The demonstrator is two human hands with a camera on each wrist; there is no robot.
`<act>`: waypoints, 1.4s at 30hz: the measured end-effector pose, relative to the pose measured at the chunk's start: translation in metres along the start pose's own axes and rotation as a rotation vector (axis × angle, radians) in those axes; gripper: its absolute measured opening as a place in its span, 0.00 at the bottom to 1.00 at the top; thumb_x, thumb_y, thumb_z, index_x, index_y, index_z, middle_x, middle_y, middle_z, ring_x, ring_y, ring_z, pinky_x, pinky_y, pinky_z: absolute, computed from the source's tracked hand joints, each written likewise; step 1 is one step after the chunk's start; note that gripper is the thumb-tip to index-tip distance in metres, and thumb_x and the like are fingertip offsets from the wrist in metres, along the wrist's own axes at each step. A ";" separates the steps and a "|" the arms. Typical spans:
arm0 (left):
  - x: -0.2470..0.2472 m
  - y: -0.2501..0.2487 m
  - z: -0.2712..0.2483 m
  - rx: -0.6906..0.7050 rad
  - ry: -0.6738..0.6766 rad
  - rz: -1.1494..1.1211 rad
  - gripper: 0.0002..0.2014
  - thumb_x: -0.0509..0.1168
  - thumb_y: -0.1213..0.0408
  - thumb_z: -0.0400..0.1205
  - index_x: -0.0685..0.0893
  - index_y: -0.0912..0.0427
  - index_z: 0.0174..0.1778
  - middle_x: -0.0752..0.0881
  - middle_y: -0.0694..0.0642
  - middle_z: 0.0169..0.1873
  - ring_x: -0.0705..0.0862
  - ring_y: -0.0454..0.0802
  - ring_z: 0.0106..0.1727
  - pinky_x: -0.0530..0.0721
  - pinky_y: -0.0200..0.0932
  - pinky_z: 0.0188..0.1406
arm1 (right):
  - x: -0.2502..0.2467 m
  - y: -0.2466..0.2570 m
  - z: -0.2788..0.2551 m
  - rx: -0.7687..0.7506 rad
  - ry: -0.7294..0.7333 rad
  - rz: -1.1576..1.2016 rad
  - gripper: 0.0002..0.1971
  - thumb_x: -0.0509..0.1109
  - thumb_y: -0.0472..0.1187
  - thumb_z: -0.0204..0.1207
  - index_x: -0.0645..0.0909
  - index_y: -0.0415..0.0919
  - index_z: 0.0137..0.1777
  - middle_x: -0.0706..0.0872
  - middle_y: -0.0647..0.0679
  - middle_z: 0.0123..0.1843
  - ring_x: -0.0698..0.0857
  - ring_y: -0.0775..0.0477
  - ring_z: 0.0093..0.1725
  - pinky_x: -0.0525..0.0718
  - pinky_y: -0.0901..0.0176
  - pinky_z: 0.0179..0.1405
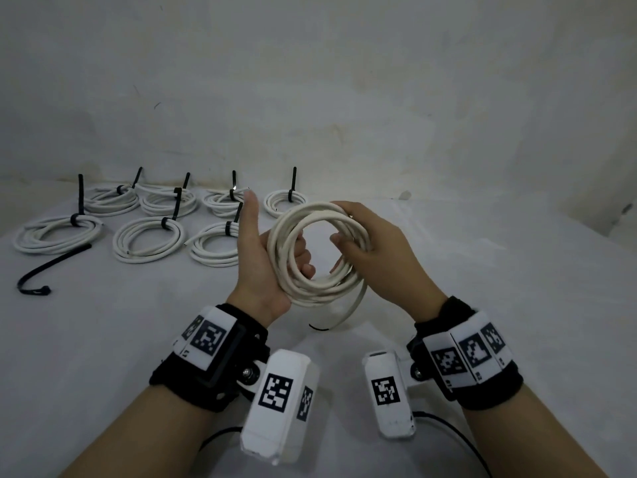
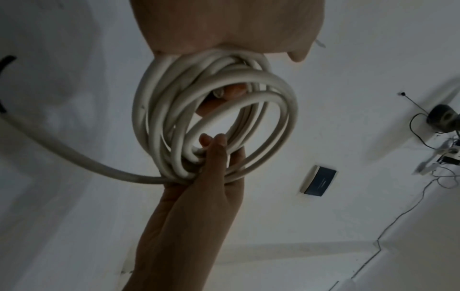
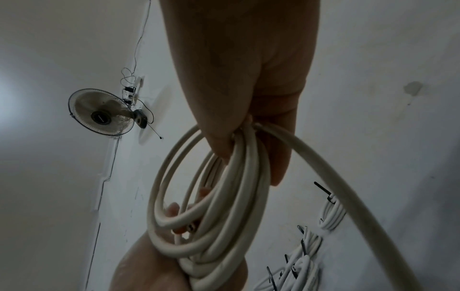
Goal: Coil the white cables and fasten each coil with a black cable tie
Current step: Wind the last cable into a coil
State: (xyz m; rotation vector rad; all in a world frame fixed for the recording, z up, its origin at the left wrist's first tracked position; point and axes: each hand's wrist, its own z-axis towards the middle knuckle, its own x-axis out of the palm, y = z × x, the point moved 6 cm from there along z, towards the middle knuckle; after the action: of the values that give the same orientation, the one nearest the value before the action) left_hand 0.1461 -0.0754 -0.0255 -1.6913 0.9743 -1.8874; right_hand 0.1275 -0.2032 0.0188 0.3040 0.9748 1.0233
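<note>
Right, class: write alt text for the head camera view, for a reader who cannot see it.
Two hands hold a coil of white cable above a white table: the left hand grips its left side, the right hand its right. Seven tied coils and a loose black cable tie lie at the left.

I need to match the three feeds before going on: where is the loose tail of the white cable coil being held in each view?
Head: tail hangs below the coil, centre.
Left wrist: tail sweeps from the left edge to the coil's bottom.
Right wrist: tail runs from the right hand toward the lower right.
Shared landmark: the left hand's fingers inside the coil.
</note>
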 end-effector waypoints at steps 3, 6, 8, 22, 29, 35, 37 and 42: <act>0.010 -0.001 -0.002 0.038 0.071 0.145 0.31 0.65 0.28 0.63 0.70 0.57 0.31 0.63 0.47 0.15 0.62 0.42 0.16 0.63 0.34 0.18 | 0.000 -0.005 0.000 0.048 -0.014 -0.032 0.11 0.63 0.31 0.80 0.76 0.43 0.59 0.80 0.48 0.36 0.74 0.55 0.30 0.72 0.70 0.29; 0.019 0.000 -0.004 0.059 0.180 0.255 0.33 0.81 0.37 0.50 0.76 0.58 0.35 0.66 0.47 0.17 0.66 0.41 0.16 0.72 0.35 0.19 | -0.001 -0.009 0.000 0.094 -0.028 -0.064 0.07 0.59 0.29 0.79 0.71 0.40 0.53 0.73 0.50 0.31 0.69 0.56 0.26 0.69 0.68 0.25; 0.020 -0.002 -0.005 0.088 0.174 0.381 0.22 0.82 0.55 0.58 0.77 0.59 0.35 0.67 0.48 0.18 0.67 0.42 0.17 0.74 0.37 0.22 | -0.001 -0.011 0.000 0.112 -0.022 -0.068 0.05 0.58 0.29 0.80 0.70 0.38 0.51 0.72 0.50 0.30 0.68 0.56 0.25 0.69 0.68 0.24; 0.012 -0.015 -0.006 0.147 0.035 0.451 0.13 0.68 0.54 0.73 0.74 0.57 0.29 0.63 0.47 0.19 0.62 0.41 0.17 0.70 0.33 0.16 | -0.006 0.002 -0.003 0.104 -0.005 0.014 0.20 0.59 0.61 0.76 0.73 0.42 0.50 0.75 0.52 0.29 0.72 0.59 0.25 0.71 0.70 0.25; 0.012 -0.009 -0.008 0.069 -0.011 0.543 0.18 0.67 0.50 0.78 0.71 0.57 0.28 0.60 0.46 0.18 0.60 0.41 0.15 0.66 0.32 0.15 | -0.024 -0.015 0.004 0.141 -0.211 0.140 0.13 0.66 0.46 0.82 0.76 0.43 0.35 0.70 0.60 0.20 0.67 0.59 0.22 0.68 0.61 0.28; 0.019 0.002 -0.010 0.044 0.070 0.699 0.19 0.68 0.51 0.77 0.71 0.55 0.25 0.64 0.46 0.17 0.61 0.42 0.17 0.69 0.35 0.18 | -0.041 -0.015 0.003 0.117 -0.362 0.296 0.13 0.68 0.46 0.80 0.77 0.43 0.35 0.65 0.60 0.19 0.62 0.54 0.22 0.63 0.56 0.25; 0.020 0.001 -0.011 0.045 0.062 0.709 0.20 0.68 0.51 0.77 0.70 0.55 0.25 0.64 0.45 0.16 0.61 0.43 0.17 0.69 0.36 0.18 | -0.042 -0.013 0.003 0.116 -0.376 0.323 0.13 0.68 0.46 0.80 0.77 0.43 0.35 0.65 0.60 0.19 0.62 0.54 0.22 0.63 0.57 0.24; 0.017 -0.015 -0.010 0.166 -0.031 0.620 0.22 0.68 0.52 0.78 0.66 0.55 0.24 0.64 0.45 0.15 0.62 0.42 0.15 0.67 0.35 0.17 | -0.035 -0.013 0.003 0.194 -0.289 0.455 0.13 0.64 0.41 0.84 0.77 0.38 0.37 0.64 0.57 0.19 0.59 0.55 0.19 0.60 0.67 0.18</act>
State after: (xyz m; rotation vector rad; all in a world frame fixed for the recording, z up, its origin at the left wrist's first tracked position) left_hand 0.1359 -0.0755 -0.0035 -1.1403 1.1299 -1.4733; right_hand 0.1316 -0.2380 0.0309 0.8410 0.7556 1.2534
